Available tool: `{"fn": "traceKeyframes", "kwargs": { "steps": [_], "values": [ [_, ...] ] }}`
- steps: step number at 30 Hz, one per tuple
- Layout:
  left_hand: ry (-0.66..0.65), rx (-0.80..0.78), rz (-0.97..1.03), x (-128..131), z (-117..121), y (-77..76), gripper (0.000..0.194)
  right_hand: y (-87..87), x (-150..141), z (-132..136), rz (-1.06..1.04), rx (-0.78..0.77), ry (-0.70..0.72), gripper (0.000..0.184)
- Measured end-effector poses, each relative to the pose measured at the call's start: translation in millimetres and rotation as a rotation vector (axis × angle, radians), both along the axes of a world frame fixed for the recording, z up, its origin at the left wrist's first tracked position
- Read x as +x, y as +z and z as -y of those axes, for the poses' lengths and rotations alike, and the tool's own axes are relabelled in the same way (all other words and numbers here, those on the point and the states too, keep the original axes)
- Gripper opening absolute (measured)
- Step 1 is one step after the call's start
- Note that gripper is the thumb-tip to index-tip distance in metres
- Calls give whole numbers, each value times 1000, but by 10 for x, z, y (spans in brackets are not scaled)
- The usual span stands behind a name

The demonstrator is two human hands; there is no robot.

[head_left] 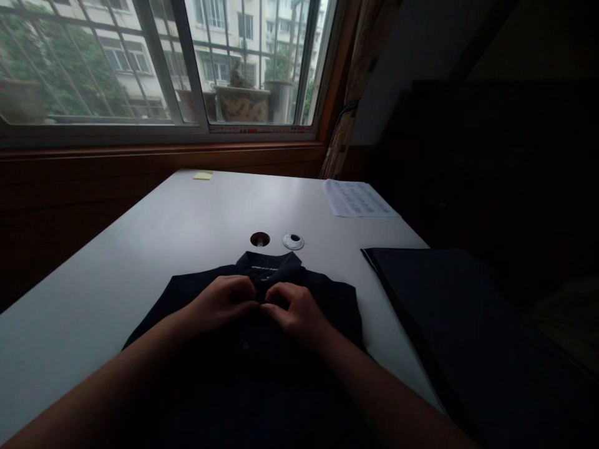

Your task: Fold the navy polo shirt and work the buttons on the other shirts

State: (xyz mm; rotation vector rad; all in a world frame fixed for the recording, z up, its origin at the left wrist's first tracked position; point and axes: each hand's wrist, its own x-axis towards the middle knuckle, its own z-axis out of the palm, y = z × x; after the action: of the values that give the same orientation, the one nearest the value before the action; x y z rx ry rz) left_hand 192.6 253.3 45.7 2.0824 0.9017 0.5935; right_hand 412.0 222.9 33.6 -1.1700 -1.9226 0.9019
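A dark navy collared shirt (332, 299) lies spread on the white table, its collar (287, 265) toward the window. My left hand (229, 299) pinches the shirt's front just below the collar opening. Facing it from the other side, my right hand (294, 308) pinches the fabric at almost the same spot, thumb and forefinger curled. The fingertips of both hands nearly meet at the placket. Whatever small part sits between them, perhaps a button, is too dark to make out. Deep shadow hides the shirt's lower part.
The white table (140, 237) has a round hole (260, 239) and a white cable grommet (293, 241) beyond the collar. Printed sheets (360, 199) lie at the far right, a yellow sticky note (203, 176) at the far left. A dark flat fabric item (435, 299) covers the right edge.
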Motion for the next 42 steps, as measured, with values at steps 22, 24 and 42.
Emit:
{"fn": "traceKeyframes", "kwargs": {
  "steps": [22, 24, 42],
  "values": [
    [-36, 190, 98, -37, -5, -27, 14, -90, 11, -25, -83, 60, -2, 18],
    [-50, 187, 96, -28, -4, -16, 15, -104, 19, -20, -115, 88, -13, 40],
    [-80, 106, 85, -73, -18, -21, 16, -149, 57, -73, 117, 187, 17, 20]
  ]
}}
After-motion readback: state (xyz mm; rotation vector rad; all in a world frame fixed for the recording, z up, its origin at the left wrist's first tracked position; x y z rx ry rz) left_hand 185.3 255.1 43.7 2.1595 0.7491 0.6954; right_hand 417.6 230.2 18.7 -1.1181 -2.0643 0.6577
